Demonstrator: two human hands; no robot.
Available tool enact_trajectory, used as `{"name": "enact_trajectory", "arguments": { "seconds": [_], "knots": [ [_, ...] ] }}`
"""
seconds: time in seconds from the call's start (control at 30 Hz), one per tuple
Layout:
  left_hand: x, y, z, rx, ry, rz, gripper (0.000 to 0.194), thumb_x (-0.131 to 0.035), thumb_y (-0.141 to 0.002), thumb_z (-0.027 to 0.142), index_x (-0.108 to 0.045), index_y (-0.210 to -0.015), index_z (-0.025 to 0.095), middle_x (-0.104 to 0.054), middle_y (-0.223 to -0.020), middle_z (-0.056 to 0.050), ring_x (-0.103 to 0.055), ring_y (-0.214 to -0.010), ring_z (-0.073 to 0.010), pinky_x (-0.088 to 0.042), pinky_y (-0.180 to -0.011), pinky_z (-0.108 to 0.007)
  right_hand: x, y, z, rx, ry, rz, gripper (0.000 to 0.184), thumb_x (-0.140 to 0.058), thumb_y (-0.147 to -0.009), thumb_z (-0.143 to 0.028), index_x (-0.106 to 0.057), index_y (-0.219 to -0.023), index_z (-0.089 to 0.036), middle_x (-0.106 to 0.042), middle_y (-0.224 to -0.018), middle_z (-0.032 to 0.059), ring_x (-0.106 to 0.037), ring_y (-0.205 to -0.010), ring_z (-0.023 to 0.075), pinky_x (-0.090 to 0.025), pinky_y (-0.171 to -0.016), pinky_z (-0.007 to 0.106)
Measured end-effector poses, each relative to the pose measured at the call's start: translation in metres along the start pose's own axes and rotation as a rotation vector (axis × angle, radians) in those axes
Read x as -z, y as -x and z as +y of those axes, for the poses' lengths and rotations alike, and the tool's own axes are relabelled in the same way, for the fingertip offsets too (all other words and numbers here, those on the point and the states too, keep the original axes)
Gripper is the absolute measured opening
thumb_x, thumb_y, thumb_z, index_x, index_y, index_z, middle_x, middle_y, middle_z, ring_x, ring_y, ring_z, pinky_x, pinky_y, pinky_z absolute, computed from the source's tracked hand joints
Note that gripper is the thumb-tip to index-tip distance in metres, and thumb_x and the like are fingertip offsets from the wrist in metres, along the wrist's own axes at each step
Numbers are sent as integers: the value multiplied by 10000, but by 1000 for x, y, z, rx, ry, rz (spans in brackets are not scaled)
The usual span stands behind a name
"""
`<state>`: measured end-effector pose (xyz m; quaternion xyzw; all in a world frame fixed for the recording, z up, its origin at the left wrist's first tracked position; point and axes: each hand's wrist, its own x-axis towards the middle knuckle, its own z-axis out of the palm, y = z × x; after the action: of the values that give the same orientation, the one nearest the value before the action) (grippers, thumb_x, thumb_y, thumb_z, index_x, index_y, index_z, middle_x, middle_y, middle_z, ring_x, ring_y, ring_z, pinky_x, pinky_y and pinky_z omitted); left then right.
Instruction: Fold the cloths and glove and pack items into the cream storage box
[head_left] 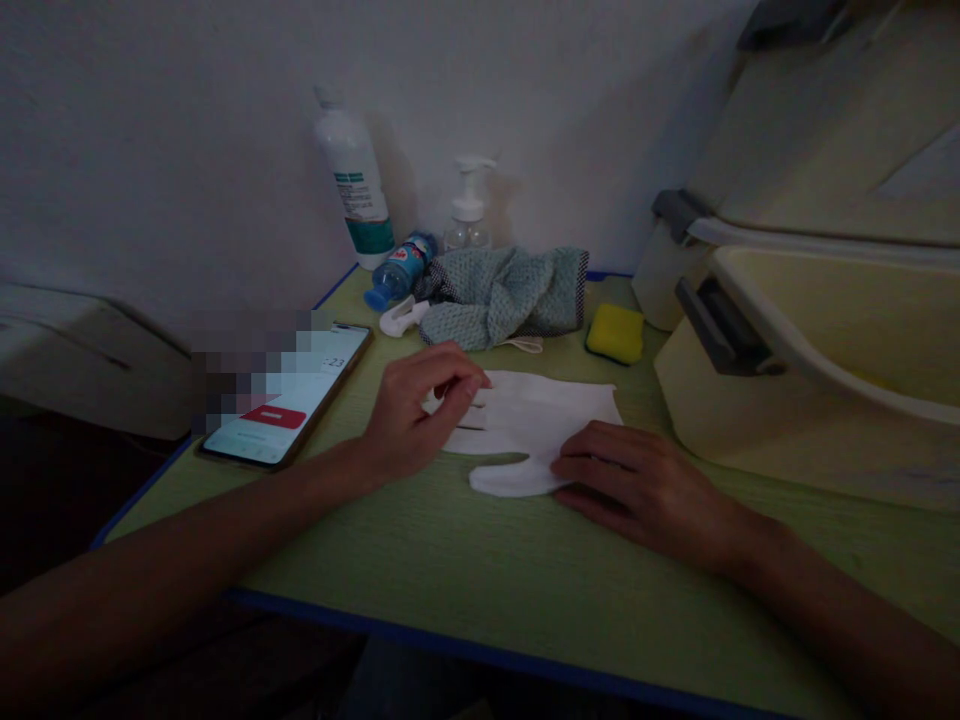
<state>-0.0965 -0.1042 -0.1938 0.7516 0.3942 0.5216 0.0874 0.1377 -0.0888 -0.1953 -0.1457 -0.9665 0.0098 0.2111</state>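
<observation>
A white glove [517,415] lies flat on the table, its fingers toward the left and its thumb toward the front. Over the glove's finger end is my left hand [416,410], closed, with thumb and forefinger pinched together at the glove's upper finger. The other fingers are partly hidden behind them. My right hand [645,490] rests on the lower right of the glove, near the base of its thumb. Its fingers are extended and slightly bent, touching the fabric.
A lit phone [289,400] lies at the left edge of the green table [450,560]. Behind the glove are a grey-blue cloth [510,295], a sponge [616,333], a small blue bottle [403,268], a white bottle [354,185] and a pump bottle [469,205]. Cream bins [810,400] stand right.
</observation>
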Motion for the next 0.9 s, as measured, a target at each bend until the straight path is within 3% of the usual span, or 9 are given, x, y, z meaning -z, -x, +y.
{"name": "enact_trajectory", "arguments": {
  "seconds": [0.07, 0.17, 0.23, 0.33, 0.43, 0.57, 0.67, 0.9],
  "knots": [
    [1, -5, -5, 188, 49, 83, 216, -459, -819, 189, -600, -660, 149, -556, -552, 13, -467, -493, -75, -368, -463, -190, 1, 1, 1, 12, 15, -3, 275, -409, -931, -221, -659, -835, -158, -670, -796, 70, -619, -735, 143, -517, -690, 276],
    [1, -8, -12, 371, 168, 72, 236, -458, -798, 221, -595, -622, 145, -545, -502, 21, -447, -434, -64, -346, -412, -177, 4, 2, 2, 48, 69, -25, 297, -374, -931, -167, -667, -879, -155, -688, -828, 81, -632, -762, 153, -523, -706, 294],
    [1, -9, -15, 422, 245, -15, 232, -476, -783, 249, -597, -619, 138, -554, -501, 18, -441, -415, -59, -348, -400, -173, 6, 2, 2, 74, 109, -37, 308, -361, -925, -143, -668, -901, -147, -695, -839, 90, -635, -766, 163, -527, -695, 303],
    [3, -9, -17, 473, 326, -274, 190, -527, -758, 269, -611, -663, 127, -597, -538, 5, -463, -420, -60, -363, -403, -165, 8, 2, 2, 96, 136, -41, 312, -357, -922, -139, -668, -899, -142, -698, -829, 88, -636, -748, 168, -531, -677, 305],
    [7, -12, -18, 439, 227, -527, 145, -579, -731, 255, -626, -700, 121, -614, -575, 1, -507, -480, -73, -380, -441, -162, 9, 1, 1, 103, 138, -44, 314, -355, -925, -140, -667, -893, -128, -698, -828, 88, -637, -742, 174, -533, -668, 306],
    [19, -20, -20, 285, -45, -696, 154, -583, -748, 243, -651, -694, 116, -604, -598, -4, -496, -511, -74, -357, -472, -170, 9, 0, 1, 104, 147, -52, 325, -345, -931, -146, -666, -893, -122, -699, -838, 90, -640, -750, 179, -538, -666, 312],
    [28, -24, -20, 208, -90, -844, 143, -594, -758, 234, -665, -704, 122, -628, -663, -12, -524, -552, -74, -386, -528, -174, 9, 1, 1, 97, 153, -57, 342, -326, -938, -147, -664, -889, -139, -700, -840, 82, -639, -761, 170, -538, -686, 306],
    [33, -26, -20, 163, -106, -931, 83, -611, -738, 148, -661, -678, 122, -608, -711, -2, -542, -610, -66, -405, -595, -158, 9, -1, 0, 89, 153, -43, 393, -288, -944, -154, -669, -845, -150, -696, -807, 80, -640, -732, 154, -535, -671, 275]
  ]
}}
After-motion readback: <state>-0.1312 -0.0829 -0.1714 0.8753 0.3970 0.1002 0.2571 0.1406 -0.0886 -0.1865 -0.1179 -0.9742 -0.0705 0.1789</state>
